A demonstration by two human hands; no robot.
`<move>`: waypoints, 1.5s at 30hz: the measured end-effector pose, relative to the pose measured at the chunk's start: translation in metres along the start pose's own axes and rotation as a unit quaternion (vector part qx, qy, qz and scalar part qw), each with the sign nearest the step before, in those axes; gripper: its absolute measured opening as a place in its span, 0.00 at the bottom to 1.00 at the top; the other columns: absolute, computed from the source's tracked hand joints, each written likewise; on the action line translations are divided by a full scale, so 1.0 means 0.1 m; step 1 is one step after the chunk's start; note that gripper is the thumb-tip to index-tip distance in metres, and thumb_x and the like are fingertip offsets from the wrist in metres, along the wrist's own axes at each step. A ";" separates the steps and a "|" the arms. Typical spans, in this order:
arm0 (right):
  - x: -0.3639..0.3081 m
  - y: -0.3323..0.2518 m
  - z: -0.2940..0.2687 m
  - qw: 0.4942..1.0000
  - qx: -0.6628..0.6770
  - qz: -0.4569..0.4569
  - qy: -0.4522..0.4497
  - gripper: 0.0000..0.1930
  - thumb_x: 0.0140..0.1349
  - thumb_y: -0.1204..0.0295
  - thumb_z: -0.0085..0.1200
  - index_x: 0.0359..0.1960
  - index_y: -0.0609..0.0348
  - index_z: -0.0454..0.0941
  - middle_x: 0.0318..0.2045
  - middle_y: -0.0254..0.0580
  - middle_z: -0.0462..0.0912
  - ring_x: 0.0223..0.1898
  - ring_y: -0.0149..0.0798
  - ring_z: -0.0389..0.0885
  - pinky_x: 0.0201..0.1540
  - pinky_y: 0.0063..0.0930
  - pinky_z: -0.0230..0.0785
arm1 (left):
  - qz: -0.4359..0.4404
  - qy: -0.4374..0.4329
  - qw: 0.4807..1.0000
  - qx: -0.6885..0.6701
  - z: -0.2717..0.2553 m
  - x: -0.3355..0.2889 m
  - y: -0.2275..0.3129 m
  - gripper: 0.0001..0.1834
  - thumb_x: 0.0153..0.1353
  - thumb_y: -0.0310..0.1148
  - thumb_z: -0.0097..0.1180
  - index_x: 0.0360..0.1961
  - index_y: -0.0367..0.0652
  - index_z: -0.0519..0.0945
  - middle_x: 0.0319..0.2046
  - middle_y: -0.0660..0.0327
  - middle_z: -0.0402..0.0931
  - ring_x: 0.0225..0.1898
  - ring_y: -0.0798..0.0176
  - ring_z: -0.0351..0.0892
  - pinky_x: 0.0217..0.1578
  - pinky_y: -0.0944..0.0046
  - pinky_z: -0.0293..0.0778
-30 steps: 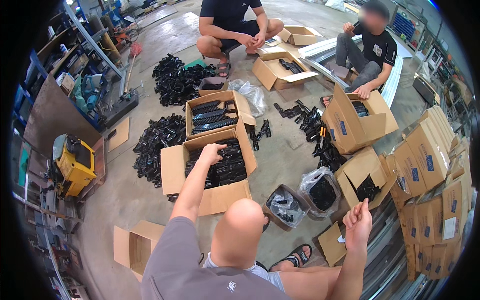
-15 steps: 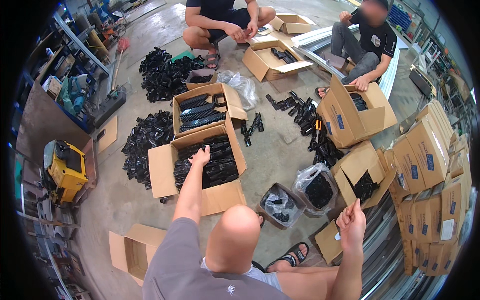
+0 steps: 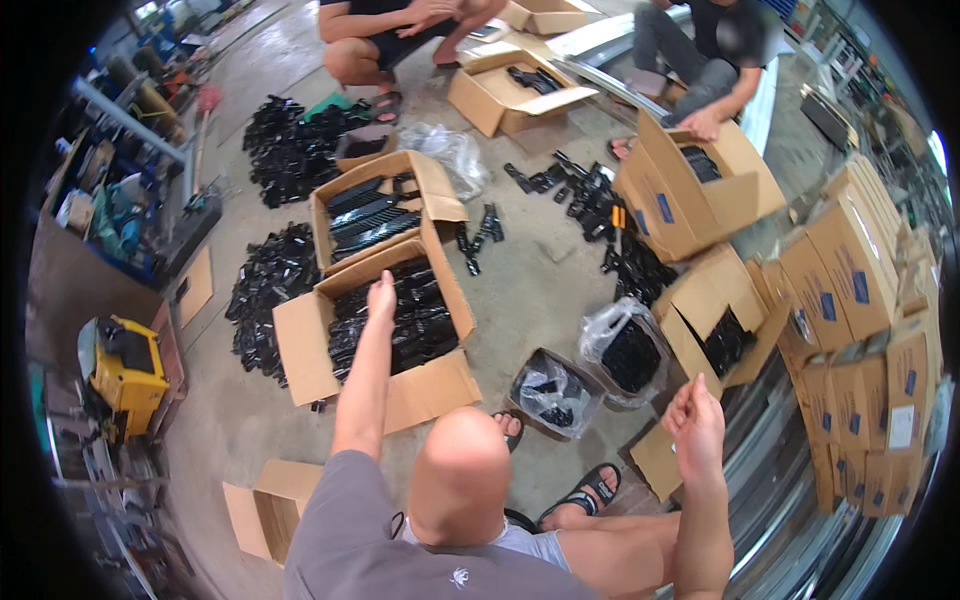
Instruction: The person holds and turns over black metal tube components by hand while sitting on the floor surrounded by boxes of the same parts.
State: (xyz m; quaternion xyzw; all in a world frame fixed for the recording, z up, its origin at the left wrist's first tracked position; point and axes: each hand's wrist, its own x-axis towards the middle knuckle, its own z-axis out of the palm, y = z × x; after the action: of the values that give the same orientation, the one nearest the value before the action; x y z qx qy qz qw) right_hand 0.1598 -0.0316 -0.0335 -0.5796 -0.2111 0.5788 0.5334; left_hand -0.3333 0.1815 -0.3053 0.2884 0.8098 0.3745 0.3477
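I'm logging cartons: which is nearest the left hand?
The nearer carton of the adjoining pair, left of centre; the left hand appears over it alone.

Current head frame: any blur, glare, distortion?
Head view: stacked boxes at right look soft, print smeared; head view: bright glare at the right rim, glints on the crumpled plastic bag and black parts; head view: dark corners, straight edges bowed.

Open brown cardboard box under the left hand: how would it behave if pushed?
The open brown cardboard box is probably heavy, packed with shiny black parts. Broad-based, it would likely slide rather than tip. Its outspread cardboard flaps might bend if pushed.
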 end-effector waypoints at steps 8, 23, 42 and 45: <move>0.59 0.39 -0.25 0.975 -0.215 0.035 -0.036 0.22 0.75 0.55 0.43 0.29 0.59 0.75 0.19 0.30 0.71 0.21 0.28 0.69 0.26 0.23 0.63 | 0.173 0.073 0.982 0.001 -0.27 -0.46 0.01 0.27 0.73 0.44 0.47 0.61 0.30 0.72 0.59 0.46 0.75 0.61 0.53 0.73 0.61 0.59 0.66; 1.91 1.86 -0.51 0.684 -0.723 0.006 0.103 0.14 0.64 0.62 0.54 0.41 0.61 0.80 0.41 0.58 0.85 0.45 0.59 0.84 0.48 0.49 0.77 | 0.249 -0.237 0.934 0.096 1.33 -2.11 0.45 0.14 0.63 0.38 0.60 0.38 0.36 0.82 0.33 0.52 0.84 0.38 0.56 0.85 0.42 0.59 0.78; 1.83 2.68 -0.73 0.701 -0.657 -0.162 0.225 0.11 0.64 0.67 0.48 0.35 0.61 0.79 0.35 0.51 0.80 0.42 0.56 0.76 0.45 0.51 0.67 | 0.046 0.131 0.899 0.415 2.82 0.36 0.30 0.21 0.63 0.45 0.60 0.58 0.67 0.73 0.47 0.51 0.71 0.52 0.48 0.72 0.48 0.50 0.70; 1.83 2.70 -0.75 0.717 -0.630 -0.168 0.245 0.11 0.64 0.67 0.48 0.34 0.60 0.79 0.36 0.50 0.79 0.43 0.54 0.75 0.47 0.50 0.66 | 0.134 0.140 0.868 0.458 2.90 0.36 0.29 0.14 0.67 0.38 0.53 0.53 0.61 0.75 0.43 0.52 0.72 0.49 0.51 0.73 0.45 0.52 0.71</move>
State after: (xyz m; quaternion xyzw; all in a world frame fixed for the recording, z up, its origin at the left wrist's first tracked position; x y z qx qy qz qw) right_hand 0.1703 0.0061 -0.3663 -0.8579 -0.4834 0.0506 0.1667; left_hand -0.1224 0.3415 -0.4330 0.4652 0.8843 0.0410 0.0060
